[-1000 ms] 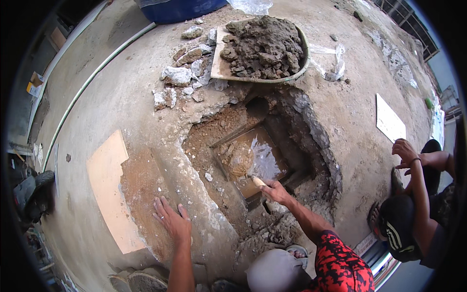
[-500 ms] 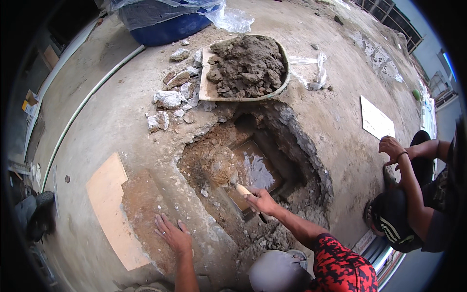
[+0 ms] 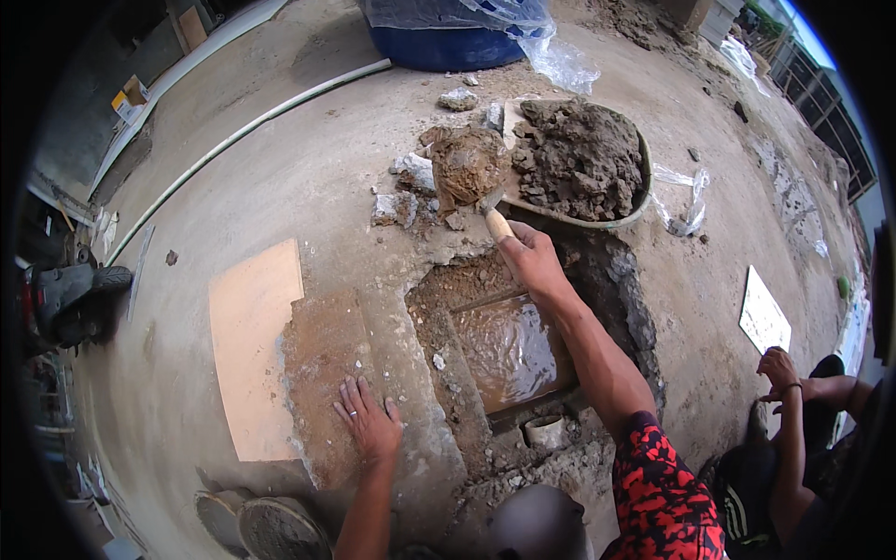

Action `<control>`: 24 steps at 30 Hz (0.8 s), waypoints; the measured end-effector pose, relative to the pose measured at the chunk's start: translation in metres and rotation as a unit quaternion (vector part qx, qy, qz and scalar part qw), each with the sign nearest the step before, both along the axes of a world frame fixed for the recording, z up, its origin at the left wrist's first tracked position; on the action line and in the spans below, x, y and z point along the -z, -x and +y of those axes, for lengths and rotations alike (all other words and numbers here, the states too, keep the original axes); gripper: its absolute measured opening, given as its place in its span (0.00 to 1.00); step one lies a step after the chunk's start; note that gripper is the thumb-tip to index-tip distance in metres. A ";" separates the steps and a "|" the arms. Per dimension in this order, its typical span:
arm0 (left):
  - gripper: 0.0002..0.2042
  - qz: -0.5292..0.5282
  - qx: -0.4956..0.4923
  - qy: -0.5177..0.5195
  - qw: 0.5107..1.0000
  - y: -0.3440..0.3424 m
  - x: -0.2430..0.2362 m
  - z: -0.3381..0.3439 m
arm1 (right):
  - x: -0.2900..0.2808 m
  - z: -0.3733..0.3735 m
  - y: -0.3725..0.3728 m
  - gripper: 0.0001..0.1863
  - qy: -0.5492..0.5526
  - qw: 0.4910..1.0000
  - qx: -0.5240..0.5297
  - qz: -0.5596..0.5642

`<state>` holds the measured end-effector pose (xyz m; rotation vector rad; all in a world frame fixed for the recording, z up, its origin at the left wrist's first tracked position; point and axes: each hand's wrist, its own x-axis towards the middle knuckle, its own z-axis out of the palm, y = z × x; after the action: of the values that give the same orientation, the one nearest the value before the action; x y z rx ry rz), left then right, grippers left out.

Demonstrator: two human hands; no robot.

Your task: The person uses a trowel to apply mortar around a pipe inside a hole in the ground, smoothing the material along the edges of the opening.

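A trowel with a pale wooden handle is gripped in my right hand, its arm stretched out over the pit. Heaped on its blade is a lump of wet brown mud, which hides most of the metal. The load hangs by the left edge of a basin piled with dark mud. Below my right forearm, the broken-edged pit holds a frame of muddy water. My left hand lies flat, fingers spread, on a mud-stained brown board left of the pit.
Concrete chunks lie beside the basin. A pipe end sticks up at the pit's near side. Round containers stand lower left, and a blue tub at the back. A co-worker's hand is at right, near a white board.
My right hand has lifted the mud-loaded trowel out of the pit and carried it forward to the basin's side. My left hand stays resting on the board. The view has shifted.
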<state>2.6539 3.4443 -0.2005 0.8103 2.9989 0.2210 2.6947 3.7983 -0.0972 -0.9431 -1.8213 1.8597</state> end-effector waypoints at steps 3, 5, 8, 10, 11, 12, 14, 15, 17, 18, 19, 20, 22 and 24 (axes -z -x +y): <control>0.32 0.003 -0.001 -0.005 1.000 0.002 0.001 -0.005 | -0.020 0.008 0.074 0.17 -0.074 0.997 0.002 -0.004; 0.32 -0.002 0.008 -0.012 1.000 0.000 0.000 0.001 | -0.015 0.021 0.121 0.18 -0.201 0.979 -0.003 -0.029; 0.32 -0.007 0.008 -0.014 1.000 0.000 -0.001 0.002 | 0.002 0.001 0.183 0.16 -0.359 0.929 -0.013 -0.095; 0.32 -0.007 0.007 -0.026 1.000 0.001 0.001 0.000 | 0.010 -0.006 0.198 0.17 -0.404 0.897 -0.093 -0.155; 0.32 -0.007 0.007 -0.021 1.000 0.002 0.001 -0.002 | 0.019 -0.008 0.200 0.18 -0.406 0.899 -0.062 -0.151; 0.32 -0.007 0.007 -0.020 1.000 0.001 0.001 -0.001 | 0.026 -0.006 0.198 0.19 -0.410 0.899 -0.030 -0.149; 0.32 -0.012 0.008 -0.018 1.000 -0.001 0.002 0.000 | 0.041 0.006 0.181 0.23 -0.404 0.901 -0.031 -0.155; 0.32 -0.012 0.003 -0.017 1.000 0.000 -0.001 -0.001 | 0.049 0.004 0.162 0.23 -0.408 0.903 -0.037 -0.132; 0.31 -0.012 0.000 -0.018 1.000 0.000 -0.003 0.000 | 0.069 0.000 0.104 0.23 -0.459 0.888 0.000 -0.026; 0.31 -0.008 -0.003 -0.016 1.000 0.001 -0.004 -0.003 | 0.074 -0.009 0.072 0.24 -0.421 0.907 -0.011 -0.023; 0.31 -0.008 -0.004 -0.016 1.000 0.001 -0.003 -0.003 | 0.079 -0.017 0.033 0.26 -0.383 0.923 -0.020 -0.024; 0.31 -0.006 -0.001 -0.018 1.000 0.001 -0.004 0.001 | 0.085 -0.021 -0.008 0.28 -0.364 0.930 -0.029 -0.038; 0.31 0.002 -0.001 -0.010 1.000 -0.001 -0.007 0.001 | 0.101 -0.048 -0.081 0.27 -0.305 0.949 -0.011 -0.081; 0.31 0.009 0.000 -0.005 1.000 -0.002 -0.005 -0.001 | 0.129 -0.076 -0.147 0.25 -0.176 0.976 0.019 -0.130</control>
<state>2.6557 3.4429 -0.1960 0.8174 3.0165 0.2318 2.8420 3.7226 -0.2265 -1.1138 -2.1747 1.3741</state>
